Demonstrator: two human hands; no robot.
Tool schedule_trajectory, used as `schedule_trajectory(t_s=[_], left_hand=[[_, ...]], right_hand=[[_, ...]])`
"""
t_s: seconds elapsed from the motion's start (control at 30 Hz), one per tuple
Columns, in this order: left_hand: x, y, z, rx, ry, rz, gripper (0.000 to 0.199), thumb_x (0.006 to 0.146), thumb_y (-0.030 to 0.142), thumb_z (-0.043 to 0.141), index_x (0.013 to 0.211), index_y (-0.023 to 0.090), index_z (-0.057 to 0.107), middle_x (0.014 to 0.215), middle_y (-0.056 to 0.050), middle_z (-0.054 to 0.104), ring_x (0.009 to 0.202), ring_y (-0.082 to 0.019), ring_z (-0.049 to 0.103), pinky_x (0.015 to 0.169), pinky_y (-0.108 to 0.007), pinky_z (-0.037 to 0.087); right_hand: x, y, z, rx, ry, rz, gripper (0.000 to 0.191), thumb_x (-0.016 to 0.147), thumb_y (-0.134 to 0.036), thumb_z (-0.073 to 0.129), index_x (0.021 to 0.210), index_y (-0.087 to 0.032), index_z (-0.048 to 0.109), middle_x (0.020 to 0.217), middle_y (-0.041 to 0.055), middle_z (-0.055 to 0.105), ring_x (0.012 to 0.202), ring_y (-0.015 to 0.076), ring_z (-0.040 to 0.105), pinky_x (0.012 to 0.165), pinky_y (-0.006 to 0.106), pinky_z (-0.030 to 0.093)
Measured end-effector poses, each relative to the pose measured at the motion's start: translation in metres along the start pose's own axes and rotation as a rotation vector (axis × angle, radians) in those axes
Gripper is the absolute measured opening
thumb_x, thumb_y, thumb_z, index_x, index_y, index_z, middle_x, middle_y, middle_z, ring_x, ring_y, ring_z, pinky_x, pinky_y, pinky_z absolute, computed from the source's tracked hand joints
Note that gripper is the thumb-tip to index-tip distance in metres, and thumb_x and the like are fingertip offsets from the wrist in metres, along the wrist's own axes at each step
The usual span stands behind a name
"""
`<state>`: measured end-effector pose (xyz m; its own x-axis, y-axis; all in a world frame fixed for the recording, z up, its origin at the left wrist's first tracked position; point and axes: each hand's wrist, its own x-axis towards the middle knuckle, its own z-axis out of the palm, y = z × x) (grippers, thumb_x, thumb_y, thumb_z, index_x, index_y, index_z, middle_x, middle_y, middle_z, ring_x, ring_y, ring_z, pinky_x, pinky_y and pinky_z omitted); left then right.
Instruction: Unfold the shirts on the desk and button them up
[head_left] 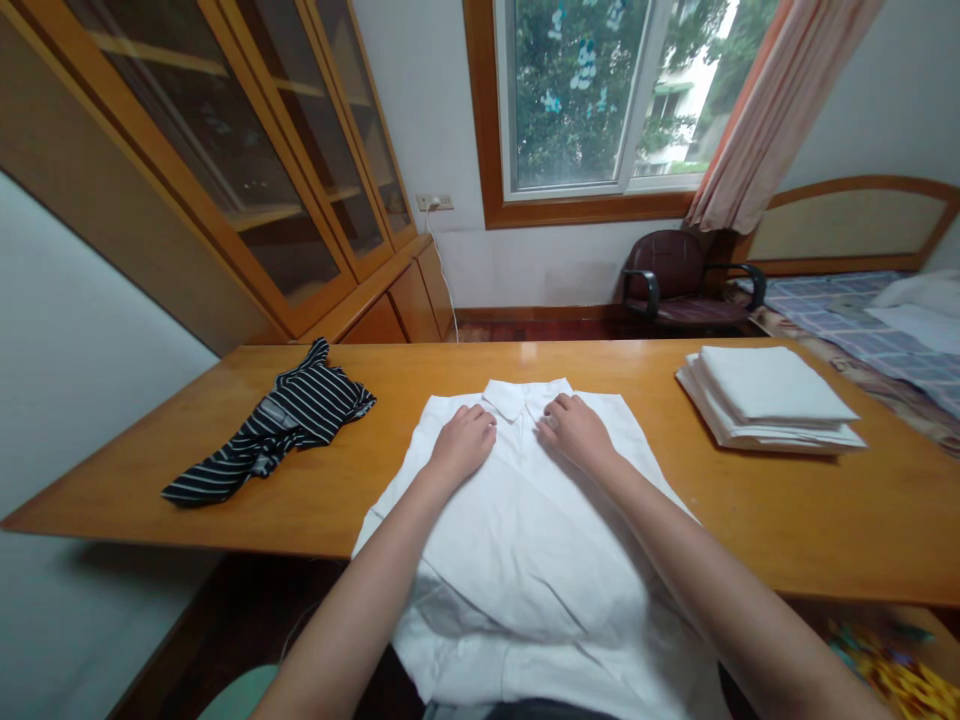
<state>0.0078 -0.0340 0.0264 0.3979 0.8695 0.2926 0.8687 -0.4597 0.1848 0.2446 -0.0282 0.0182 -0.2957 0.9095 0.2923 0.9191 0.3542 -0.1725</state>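
Observation:
A white collared shirt (517, 530) lies spread front side up on the table, its collar (517, 398) towards the far side. Its lower part hangs over the near edge towards my body. My left hand (466, 442) rests on the cloth just left of the collar, fingers loosely bent and a little apart. Right of the collar, my right hand (579, 430) has its fingers curled in, with thumb and fingertips closed on the shirt front beside the collar point. Part of that grip is hidden behind the fingers.
On the wooden table (757, 520), a crumpled black-and-white striped garment (281, 425) lies left, and a stack of folded white cloth (769, 400) sits right. Beyond stand a glass-door cabinet (300, 170), an armchair (671, 275) and a bed (862, 310). Yellow material (907, 675) shows bottom right.

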Motion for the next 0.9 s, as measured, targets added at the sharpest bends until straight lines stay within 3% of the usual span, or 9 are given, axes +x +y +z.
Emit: schedule_trajectory(t_s=[0.13,0.27,0.57,0.73,0.9], left_hand=[[0.031,0.006,0.031,-0.202,0.085,0.066,0.016,0.091,0.018,0.056,0.099,0.021,0.070,0.101,-0.006,0.065,0.101,-0.023,0.057,0.093,-0.037,0.047],[0.040,0.002,0.051,-0.269,0.156,0.044,0.013,0.091,0.017,0.058,0.096,0.020,0.069,0.099,-0.006,0.063,0.098,-0.023,0.056,0.092,-0.037,0.048],[0.030,0.000,0.048,-0.157,0.183,0.065,0.021,0.088,0.019,0.064,0.109,0.019,0.065,0.102,-0.007,0.059,0.100,-0.025,0.053,0.093,-0.039,0.048],[0.032,-0.002,0.050,-0.156,0.208,0.041,0.009,0.091,0.017,0.060,0.096,0.020,0.066,0.097,-0.007,0.059,0.097,-0.024,0.056,0.090,-0.037,0.049],[0.033,-0.005,0.052,-0.279,0.239,-0.058,0.011,0.095,0.017,0.053,0.095,0.021,0.064,0.096,-0.005,0.061,0.089,-0.019,0.062,0.083,-0.031,0.050]], right_hand=[[0.015,-0.010,0.024,0.107,0.053,0.041,0.029,0.090,-0.037,0.065,0.112,-0.019,0.067,0.113,0.0125,0.061,0.101,0.0283,0.053,0.087,0.037,0.045],[0.019,-0.003,0.034,0.189,0.051,0.047,0.027,0.091,-0.033,0.064,0.114,-0.019,0.066,0.112,0.0115,0.060,0.102,0.0268,0.052,0.091,0.037,0.045],[0.017,-0.005,0.030,0.179,0.056,0.033,0.022,0.093,-0.030,0.060,0.111,-0.019,0.066,0.112,0.0117,0.059,0.104,0.0263,0.051,0.094,0.037,0.044],[0.017,-0.006,0.029,0.175,0.052,0.044,0.021,0.092,-0.028,0.059,0.110,-0.018,0.066,0.113,0.0119,0.060,0.106,0.0264,0.052,0.095,0.037,0.044],[0.028,-0.001,0.028,0.263,0.026,0.072,0.031,0.093,-0.031,0.060,0.121,-0.018,0.061,0.125,0.0104,0.057,0.108,0.0223,0.057,0.093,0.032,0.045]])
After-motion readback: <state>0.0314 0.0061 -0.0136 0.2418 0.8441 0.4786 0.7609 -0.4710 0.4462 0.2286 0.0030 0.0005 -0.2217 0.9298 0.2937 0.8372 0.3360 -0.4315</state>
